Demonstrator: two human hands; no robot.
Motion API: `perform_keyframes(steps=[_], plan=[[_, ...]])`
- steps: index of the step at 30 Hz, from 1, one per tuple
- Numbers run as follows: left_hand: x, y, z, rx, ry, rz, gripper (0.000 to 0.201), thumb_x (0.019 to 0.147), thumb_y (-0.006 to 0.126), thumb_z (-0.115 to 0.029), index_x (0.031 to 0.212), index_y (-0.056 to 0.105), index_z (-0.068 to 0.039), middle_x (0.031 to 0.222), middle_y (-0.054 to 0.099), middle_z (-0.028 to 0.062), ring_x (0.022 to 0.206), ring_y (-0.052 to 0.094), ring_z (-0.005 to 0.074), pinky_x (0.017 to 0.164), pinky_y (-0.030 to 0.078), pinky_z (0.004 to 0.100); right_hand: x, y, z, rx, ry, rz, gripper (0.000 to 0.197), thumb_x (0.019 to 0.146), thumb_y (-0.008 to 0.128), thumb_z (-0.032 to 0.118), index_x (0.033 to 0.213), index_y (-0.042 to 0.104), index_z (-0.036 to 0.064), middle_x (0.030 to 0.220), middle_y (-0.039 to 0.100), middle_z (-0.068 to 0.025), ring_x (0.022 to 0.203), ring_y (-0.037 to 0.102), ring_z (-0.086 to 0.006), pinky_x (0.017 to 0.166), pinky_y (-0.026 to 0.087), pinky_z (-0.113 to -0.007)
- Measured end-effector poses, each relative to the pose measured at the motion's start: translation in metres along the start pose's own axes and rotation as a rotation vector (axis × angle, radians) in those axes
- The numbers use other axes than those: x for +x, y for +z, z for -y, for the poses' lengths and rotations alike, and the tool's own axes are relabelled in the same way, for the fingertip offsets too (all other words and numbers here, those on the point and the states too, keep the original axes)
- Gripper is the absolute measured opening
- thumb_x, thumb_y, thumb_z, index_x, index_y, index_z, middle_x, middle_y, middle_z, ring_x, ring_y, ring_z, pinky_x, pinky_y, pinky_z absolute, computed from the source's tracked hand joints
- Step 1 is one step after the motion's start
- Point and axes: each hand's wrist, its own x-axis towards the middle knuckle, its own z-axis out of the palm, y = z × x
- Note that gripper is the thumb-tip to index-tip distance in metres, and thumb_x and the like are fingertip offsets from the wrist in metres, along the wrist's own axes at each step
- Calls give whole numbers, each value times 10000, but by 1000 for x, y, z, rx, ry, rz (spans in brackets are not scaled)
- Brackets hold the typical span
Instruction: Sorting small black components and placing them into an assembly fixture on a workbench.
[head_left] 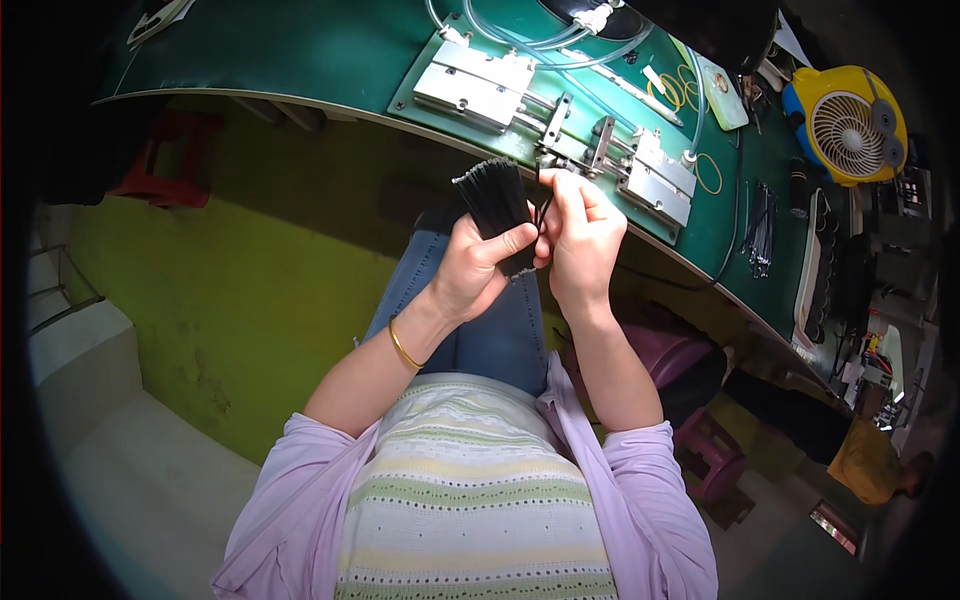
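Note:
A thick bundle of thin black strips or tubes with pale tips (493,200) is gripped in my left hand (468,268), its thumb laid across the front. My right hand (582,232) is closed beside the bundle, thumb and forefinger pinching a slim black piece (543,208) at its right side. Whether that piece is fully apart from the bundle is hard to tell. Just beyond my hands, at the table edge, sits a fixture with a left metal pneumatic block (476,84) and a right one (660,186), rods and small dark jaws between them.
The green table (300,65) carries clear air hoses (550,45), yellow rubber bands (680,90), a yellow-and-blue fan (850,125) and a pile of dark thin pieces (762,230). A red stool (170,160) stands below left. Another person (865,460) is at the far right.

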Motion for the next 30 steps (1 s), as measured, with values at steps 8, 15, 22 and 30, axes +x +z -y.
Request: perform_keyframes(steps=[8, 15, 22, 30], plan=[[1, 4, -10, 37, -32, -1, 116, 806, 561, -64, 898, 527, -1, 745, 559, 69, 678, 546, 141, 635, 458, 259, 1, 2, -4, 81, -17, -28, 195, 852, 502, 139, 827, 599, -28, 482, 430, 12, 339, 375, -43, 299, 285, -185], [2, 3, -11, 80, -52, 1, 141, 803, 572, -92, 899, 507, -11, 739, 535, 58, 676, 529, 134, 626, 456, 257, 2, 0, -2, 133, 24, 2, 192, 849, 503, 138, 819, 599, -27, 474, 429, 9, 331, 379, -46, 285, 280, -189], [2, 6, -12, 112, -40, 5, 140, 806, 566, -89, 901, 516, 0, 742, 539, 61, 671, 528, 135, 620, 455, 256, 3, -2, -3, 95, -1, -9, 188, 846, 515, 135, 795, 594, -28, 481, 444, 0, 320, 377, -46, 280, 287, -187], [-4, 10, -16, 85, -43, -9, 109, 812, 539, -38, 912, 533, 5, 749, 570, 61, 664, 550, 130, 602, 453, 252, -3, 2, 3, -65, -53, 19, 212, 848, 533, 170, 778, 586, -23, 475, 431, -1, 316, 371, -55, 278, 316, -199]])
